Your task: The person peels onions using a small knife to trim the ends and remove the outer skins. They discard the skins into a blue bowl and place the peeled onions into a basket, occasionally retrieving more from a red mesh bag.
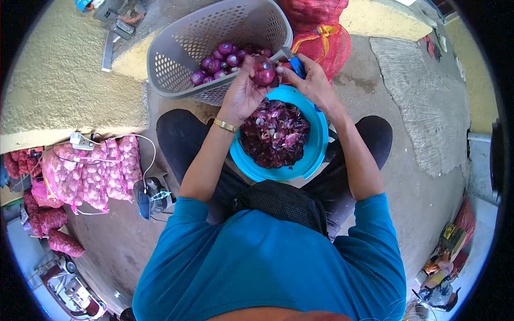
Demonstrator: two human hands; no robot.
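A red onion (264, 71) is held in the fingers of my left hand (243, 94), above the near rim of the grey basket. My right hand (316, 85) is closed around a knife with a blue handle (297, 67). Its short grey blade (281, 54) points toward the onion. Right below both hands stands a turquoise basin (319, 134), filled with dark red onion skins and trimmings (276, 134). Several peeled purple onions (217, 65) lie at the bottom of the perforated grey basket (166, 59).
Red mesh sacks (334, 48) stand behind the basket on the right. Net bags of garlic (91, 171) lean along the left wall, with a white power strip (81, 141) on top. A cracked concrete slab (423, 101) lies on the right. My knees flank the basin.
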